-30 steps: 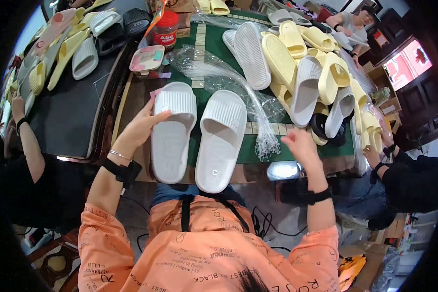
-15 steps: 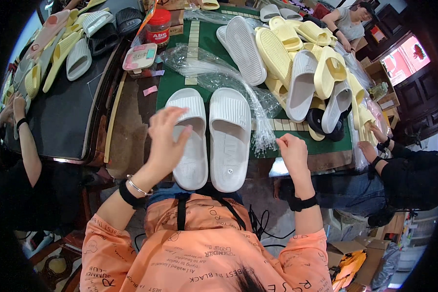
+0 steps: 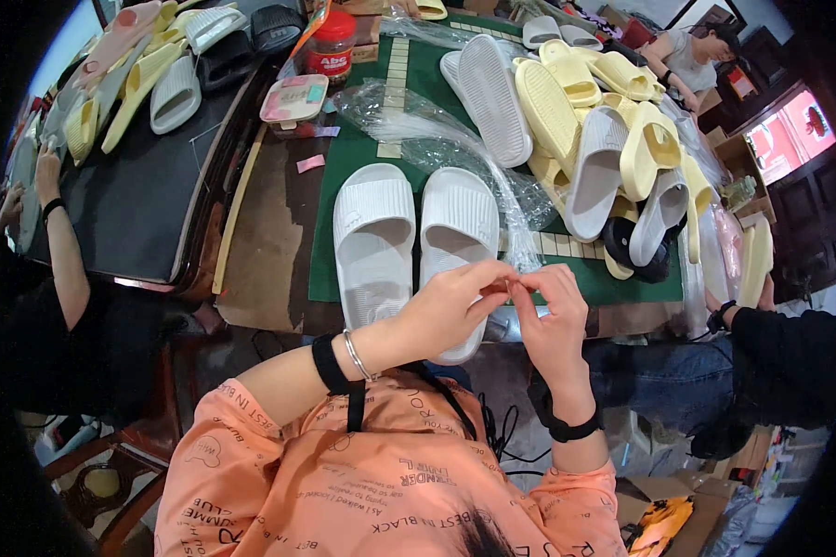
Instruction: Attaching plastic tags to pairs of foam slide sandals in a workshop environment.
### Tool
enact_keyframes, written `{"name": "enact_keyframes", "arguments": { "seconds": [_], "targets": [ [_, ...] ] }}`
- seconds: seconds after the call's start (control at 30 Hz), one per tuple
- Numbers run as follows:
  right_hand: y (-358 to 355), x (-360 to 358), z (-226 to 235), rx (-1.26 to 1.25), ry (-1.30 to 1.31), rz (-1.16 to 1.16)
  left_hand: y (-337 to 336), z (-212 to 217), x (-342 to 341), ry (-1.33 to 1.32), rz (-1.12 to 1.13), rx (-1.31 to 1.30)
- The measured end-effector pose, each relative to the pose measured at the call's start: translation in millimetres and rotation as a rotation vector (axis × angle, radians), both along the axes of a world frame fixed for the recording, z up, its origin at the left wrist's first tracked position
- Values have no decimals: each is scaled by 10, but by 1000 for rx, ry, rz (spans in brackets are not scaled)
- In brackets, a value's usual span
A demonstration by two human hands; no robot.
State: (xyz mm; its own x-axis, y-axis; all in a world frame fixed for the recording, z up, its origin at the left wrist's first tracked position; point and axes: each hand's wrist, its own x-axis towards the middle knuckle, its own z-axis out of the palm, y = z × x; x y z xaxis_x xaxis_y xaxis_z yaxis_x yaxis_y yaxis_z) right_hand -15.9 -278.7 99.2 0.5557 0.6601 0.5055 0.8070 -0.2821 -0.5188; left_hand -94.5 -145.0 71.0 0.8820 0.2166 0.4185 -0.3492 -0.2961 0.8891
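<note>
A pair of white ribbed slide slippers lies side by side, toes away from me: the left slipper (image 3: pixel 373 218) and the right slipper (image 3: pixel 459 223). My left hand (image 3: pixel 450 302) reaches across the right slipper, covering part of its footbed. Its fingertips meet those of my right hand (image 3: pixel 553 320) just right of that slipper. Both hands are closed in a pinch; whatever sits between the fingertips is too small to make out. Just beyond them a bundle of thin clear plastic strands (image 3: pixel 522 243) trails out of a clear plastic bag (image 3: pixel 437 137).
Yellow slippers (image 3: pixel 546 107) and grey ones are heaped at the right of the green mat (image 3: pixel 344 278). A red-lidded jar (image 3: pixel 331 51) and a plastic box (image 3: pixel 293 100) stand back left. Co-workers' hands are at the left black table (image 3: pixel 130 200), back right and far right.
My left hand has moved right from the left slipper to meet my right hand, and its spread fingers have closed. At far right, a co-worker's hand now holds a yellow slipper.
</note>
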Motion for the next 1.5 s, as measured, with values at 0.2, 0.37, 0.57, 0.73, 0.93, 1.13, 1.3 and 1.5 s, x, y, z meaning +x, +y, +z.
{"name": "enact_keyframes", "arguments": {
  "seconds": [0.2,0.37,0.57,0.73,0.93,1.13,1.3,1.5],
  "targets": [
    [263,-241,138,39,-86,218,205,-127,-228,34,59,190],
    [345,-369,0,-71,490,351,361,129,-517,177,-15,-200],
    [489,-438,-366,-207,1262,407,1112,28,-300,199,117,-175],
    [989,-380,-647,135,2081,204,1916,-408,320,348,487,241],
    [1715,-356,-776,415,1799,-5,1890,-537,646,874,279,437],
    [1763,-244,-981,254,1562,-34,1741,-462,615,772,186,-107],
    [807,-273,-396,-323,321,127,1742,-507,622,768,238,-210],
    [-180,111,286,-671,-286,-161,1782,-521,587,746,274,-177]
  ]
}}
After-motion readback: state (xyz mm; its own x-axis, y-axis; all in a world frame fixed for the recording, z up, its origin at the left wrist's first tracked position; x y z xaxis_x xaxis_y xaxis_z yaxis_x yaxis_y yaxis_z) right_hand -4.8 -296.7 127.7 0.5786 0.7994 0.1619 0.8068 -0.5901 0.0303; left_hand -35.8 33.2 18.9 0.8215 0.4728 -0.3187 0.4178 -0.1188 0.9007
